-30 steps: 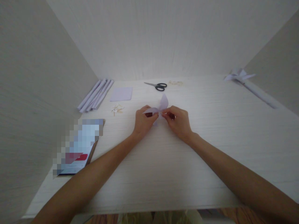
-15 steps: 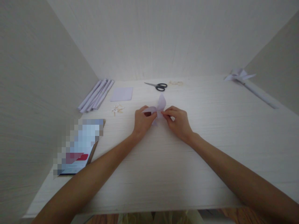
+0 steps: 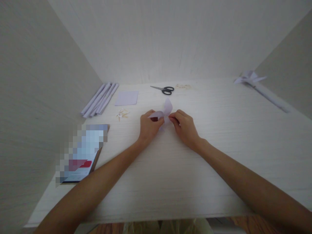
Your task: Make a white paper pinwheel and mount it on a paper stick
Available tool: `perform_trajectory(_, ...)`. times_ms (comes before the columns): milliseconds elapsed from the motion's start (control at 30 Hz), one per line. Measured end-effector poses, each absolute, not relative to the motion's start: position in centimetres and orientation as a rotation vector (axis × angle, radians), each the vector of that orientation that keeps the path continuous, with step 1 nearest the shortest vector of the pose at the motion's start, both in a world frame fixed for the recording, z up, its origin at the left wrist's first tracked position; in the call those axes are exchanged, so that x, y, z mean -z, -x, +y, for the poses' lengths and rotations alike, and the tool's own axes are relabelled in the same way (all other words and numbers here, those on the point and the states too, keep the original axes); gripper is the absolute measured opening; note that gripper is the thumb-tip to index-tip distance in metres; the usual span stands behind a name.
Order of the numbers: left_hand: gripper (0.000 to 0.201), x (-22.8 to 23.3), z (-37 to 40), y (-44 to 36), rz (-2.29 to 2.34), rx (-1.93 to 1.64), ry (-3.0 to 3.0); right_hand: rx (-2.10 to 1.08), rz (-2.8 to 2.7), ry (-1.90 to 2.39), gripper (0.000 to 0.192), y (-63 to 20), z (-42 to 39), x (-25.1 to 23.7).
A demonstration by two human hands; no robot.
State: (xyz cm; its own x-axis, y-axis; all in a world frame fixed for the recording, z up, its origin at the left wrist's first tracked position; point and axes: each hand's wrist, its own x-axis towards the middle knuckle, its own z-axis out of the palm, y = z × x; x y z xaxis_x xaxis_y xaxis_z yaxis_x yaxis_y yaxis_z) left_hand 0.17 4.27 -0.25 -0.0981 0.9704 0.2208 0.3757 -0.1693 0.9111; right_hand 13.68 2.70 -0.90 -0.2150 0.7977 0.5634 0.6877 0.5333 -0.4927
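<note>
A small pale lilac paper piece (image 3: 166, 110) with curled flaps is pinched between both hands just above the white table (image 3: 170, 169). My left hand (image 3: 149, 126) grips its left side with thumb and fingers. My right hand (image 3: 185, 128) pinches its right side at the centre. One flap stands up behind my fingertips; the lower part of the paper is hidden by my fingers.
Black-handled scissors (image 3: 165, 89) lie at the back. A lilac paper square (image 3: 126, 97), several rolled paper tubes (image 3: 99, 99) and small wooden bits (image 3: 122, 113) lie back left. A pixelated card (image 3: 81, 152) lies front left. A finished paper pinwheel on a stick (image 3: 258, 85) lies back right.
The upright paper flap has bent lower and curled toward my hands. My right hand has edged slightly left toward the paper's centre.
</note>
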Motion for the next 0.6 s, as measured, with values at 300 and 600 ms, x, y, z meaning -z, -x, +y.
perform_trajectory(300, 0.005, 0.13, 4.14, -0.15, 1.494, -1.269, -1.588, -0.206, -1.939, 1.199, 0.014, -13.76, 2.72, 0.79)
perform_trajectory(600, 0.006, 0.12, 4.05, -0.16, 1.473, -1.235, -1.581, -0.185, -1.938, 1.225, 0.013, -13.89, 2.91, 0.84)
